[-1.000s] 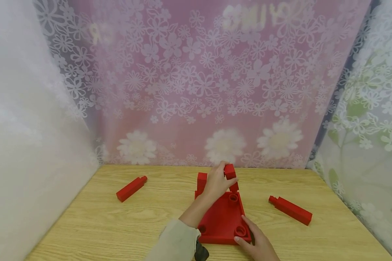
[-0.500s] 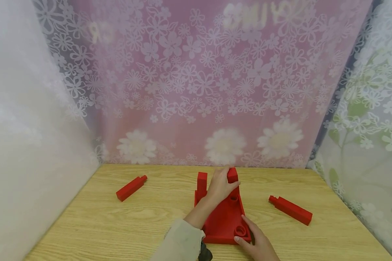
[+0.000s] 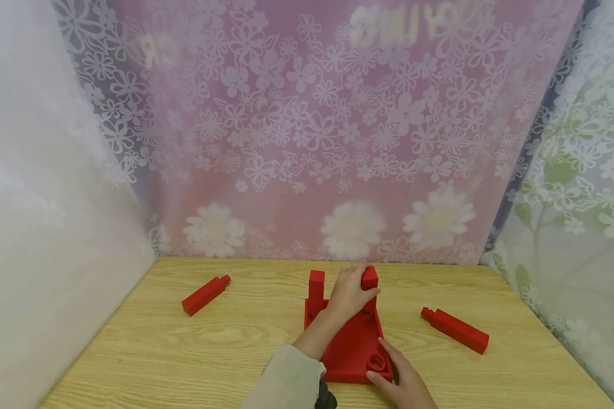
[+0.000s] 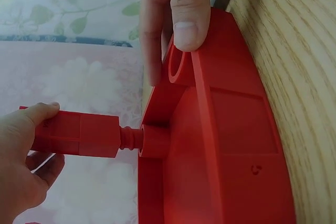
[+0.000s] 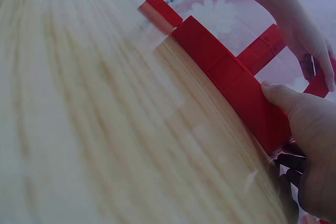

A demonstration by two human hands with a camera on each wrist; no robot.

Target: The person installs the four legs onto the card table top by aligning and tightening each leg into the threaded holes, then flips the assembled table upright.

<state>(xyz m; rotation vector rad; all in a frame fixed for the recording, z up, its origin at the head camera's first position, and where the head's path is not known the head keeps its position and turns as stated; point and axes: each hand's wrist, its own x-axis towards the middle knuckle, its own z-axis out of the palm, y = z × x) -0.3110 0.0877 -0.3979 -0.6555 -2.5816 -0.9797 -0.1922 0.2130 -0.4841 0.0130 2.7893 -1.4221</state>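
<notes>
A red square panel [image 3: 350, 346] with raised edges and round corner sockets lies on the wooden table. My left hand [image 3: 349, 292] grips a square red leg [image 3: 370, 278] at the panel's far right corner. In the left wrist view, the leg's threaded tip meets the socket [image 4: 156, 141], with some grooves still showing. My right hand [image 3: 408, 382] grips the near right corner, thumb on the rim beside an unfilled socket [image 3: 376, 362]. Another red leg [image 3: 316, 288] stands upright at the far left corner. My left forearm hides the near left corner.
On the wooden table [image 3: 148, 346], one loose red leg [image 3: 204, 296] lies to the left and another loose red leg [image 3: 457, 330] to the right. A flowered pink curtain [image 3: 307, 142] closes off the back, with pale sheets at both sides.
My left hand has lowered the leg and moved it slightly right, from above the far right corner onto its socket, bringing it upright. The right hand and panel have stayed put.
</notes>
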